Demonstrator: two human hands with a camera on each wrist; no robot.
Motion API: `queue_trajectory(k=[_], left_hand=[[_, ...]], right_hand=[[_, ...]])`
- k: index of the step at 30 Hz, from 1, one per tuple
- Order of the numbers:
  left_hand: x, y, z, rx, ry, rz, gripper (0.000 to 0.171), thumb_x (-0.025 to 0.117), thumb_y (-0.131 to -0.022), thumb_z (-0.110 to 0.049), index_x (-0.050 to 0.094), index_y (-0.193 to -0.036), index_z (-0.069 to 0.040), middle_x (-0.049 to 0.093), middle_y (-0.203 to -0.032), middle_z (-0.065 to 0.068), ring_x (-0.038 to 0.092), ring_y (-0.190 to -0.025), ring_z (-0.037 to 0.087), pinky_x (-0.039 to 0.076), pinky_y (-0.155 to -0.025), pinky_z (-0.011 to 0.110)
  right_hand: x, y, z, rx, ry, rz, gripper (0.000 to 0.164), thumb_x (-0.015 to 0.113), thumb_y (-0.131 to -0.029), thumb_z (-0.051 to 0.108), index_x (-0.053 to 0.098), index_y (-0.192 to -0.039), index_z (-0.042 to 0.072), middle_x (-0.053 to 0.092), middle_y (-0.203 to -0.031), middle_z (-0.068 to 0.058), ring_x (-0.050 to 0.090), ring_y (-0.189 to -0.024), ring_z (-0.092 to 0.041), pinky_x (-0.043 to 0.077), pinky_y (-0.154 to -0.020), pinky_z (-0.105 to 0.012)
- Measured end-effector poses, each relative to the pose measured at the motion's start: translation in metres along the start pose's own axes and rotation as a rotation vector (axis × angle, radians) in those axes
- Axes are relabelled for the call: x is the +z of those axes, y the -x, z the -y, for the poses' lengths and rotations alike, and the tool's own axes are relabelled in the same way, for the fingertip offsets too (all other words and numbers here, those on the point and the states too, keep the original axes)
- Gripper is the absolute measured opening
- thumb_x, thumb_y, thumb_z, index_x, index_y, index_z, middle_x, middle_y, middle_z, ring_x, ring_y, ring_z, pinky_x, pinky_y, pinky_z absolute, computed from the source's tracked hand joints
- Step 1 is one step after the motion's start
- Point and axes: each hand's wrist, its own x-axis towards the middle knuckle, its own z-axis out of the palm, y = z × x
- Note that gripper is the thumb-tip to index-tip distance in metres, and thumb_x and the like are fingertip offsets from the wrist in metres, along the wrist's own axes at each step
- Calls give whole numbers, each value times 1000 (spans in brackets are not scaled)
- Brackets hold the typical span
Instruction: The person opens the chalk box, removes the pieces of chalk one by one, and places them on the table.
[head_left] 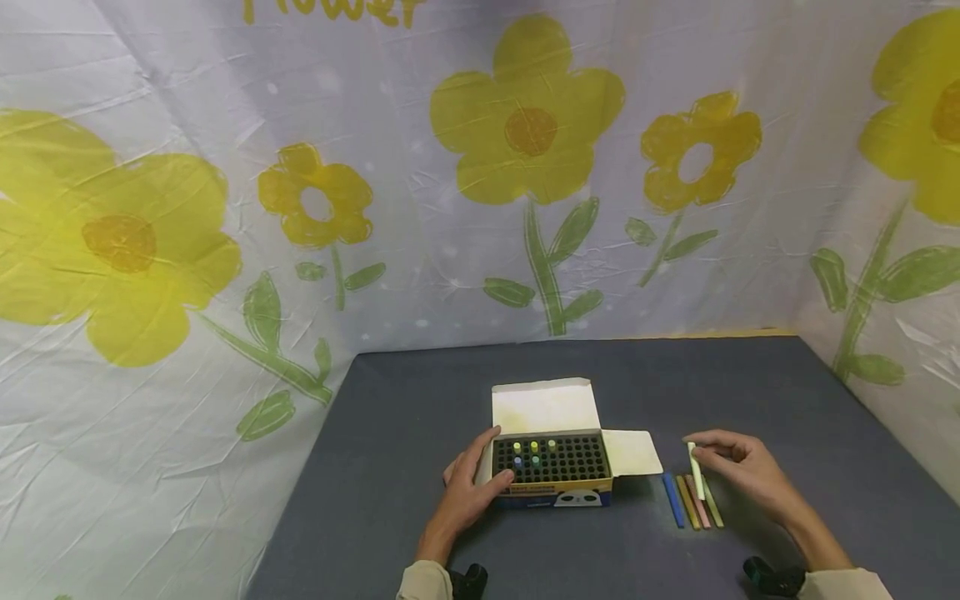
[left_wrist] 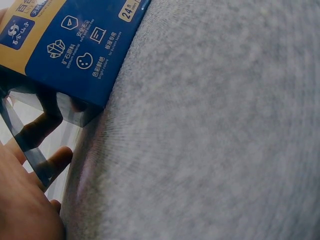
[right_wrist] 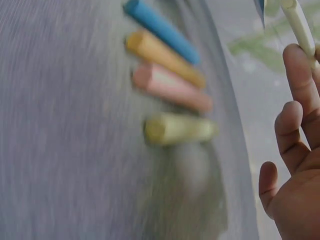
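A blue and yellow chalk box [head_left: 555,492] stands on the table with its lid folded back and its right flap out. My left hand [head_left: 461,500] holds its left end, thumb at the front corner and a finger at the back. In the left wrist view, part of that hand shows below the printed box side [left_wrist: 75,55]. Several chalk ends [head_left: 534,447] stick up from the black holed insert. Between thumb and fingers, my right hand [head_left: 750,471] pinches a pale chalk stick [right_wrist: 299,22] above the table, right of the box.
Under the right hand lie a blue chalk [head_left: 672,500], an orange-yellow one [head_left: 687,502], a pink one [right_wrist: 172,87] and a yellow-green one [right_wrist: 180,128], side by side. The dark grey table [head_left: 420,400] meets flower-printed curtains [head_left: 420,275] behind and at both sides.
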Motion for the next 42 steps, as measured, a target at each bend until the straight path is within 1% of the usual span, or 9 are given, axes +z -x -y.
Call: queue_trajectory(k=[5,12,24,26,29,30,32,36,42], left_hand=[[0,-1,-2,-7,10,7,67,71,-90,-48,43,-151,-47,49,-154,1,41,-137,36,25,-103,68],[0,-1,-2,-11,11,4,67,72,-89,-47,43,-150,-47,50,-153,0,42,-135,35,25,-103,67],[-1,0,-1,-4,2,4,67,71,-89,-49,43,-150,-49,48,-156,-3,38,-143,38,19,-107,71],[-1,0,-1,-2,1,4,68,71,-89,-49,43,-150,-49,48,-156,-3,38,-143,38,20,-107,71],[-1,0,-2,-2,5,3,68,71,-89,-48,42,-150,-48,47,-157,-2,36,-143,39,22,-106,73],[0,0,-2,-3,6,3,68,71,-89,-48,43,-151,-48,48,-156,-2,36,-143,40,22,-106,73],[0,0,-2,-6,7,2,68,71,-89,-48,42,-151,-47,47,-157,-1,35,-143,41,23,-105,73],[0,0,0,-15,0,2,68,71,-89,-49,43,-151,-47,48,-157,-1,35,-143,41,23,-105,72],[0,0,-1,-14,-4,3,68,71,-89,-49,43,-151,-47,48,-156,0,38,-140,39,26,-103,71]], right_hand=[[-14,4,-12,49,11,37,40,59,-105,25,63,-133,-2,72,-117,13,66,-98,4,54,-80,-28],[-30,9,-27,95,57,156,42,57,-105,24,61,-134,-6,74,-120,-11,69,-94,-1,56,-79,-30],[-31,8,-31,74,140,258,41,59,-104,24,63,-128,-9,76,-103,-11,70,-86,-3,55,-71,-30],[-30,7,-32,80,152,255,40,61,-103,24,64,-127,-8,76,-102,-11,70,-86,-3,56,-85,-37],[-29,6,-32,88,167,227,37,64,-101,24,67,-124,-5,77,-95,-8,69,-83,-3,19,-116,-71],[-28,6,-32,91,174,216,36,65,-100,23,68,-122,-4,77,-92,-6,68,-82,-3,3,-110,-80],[-26,6,-32,89,190,186,32,67,-98,22,71,-118,-2,76,-88,-4,67,-79,-3,-5,-93,-87],[-22,6,-32,72,281,158,25,68,-98,24,74,-113,4,75,-86,3,65,-76,-1,16,-89,-64],[-20,6,-34,43,345,140,21,68,-98,25,76,-109,10,74,-85,8,63,-75,1,18,-81,-49]])
